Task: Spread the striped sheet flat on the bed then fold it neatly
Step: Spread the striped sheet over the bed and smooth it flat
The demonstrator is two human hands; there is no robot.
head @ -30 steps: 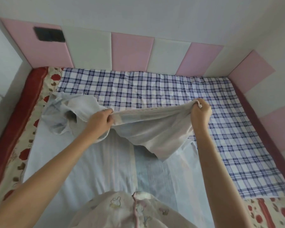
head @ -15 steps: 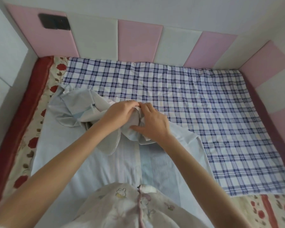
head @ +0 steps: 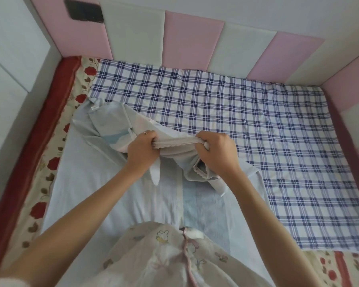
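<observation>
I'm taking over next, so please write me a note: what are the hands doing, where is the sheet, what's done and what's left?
Left hand: grips a bunched edge of the sheet.
Right hand: grips the same edge, with a short stretch pulled taut between the two.
Sheet: the near part lies flat on the bed; the far-left part is crumpled and laps over the checked cloth.
Done: sheet partly spread.
Left: smooth the crumpled part flat, then fold neatly.
</observation>
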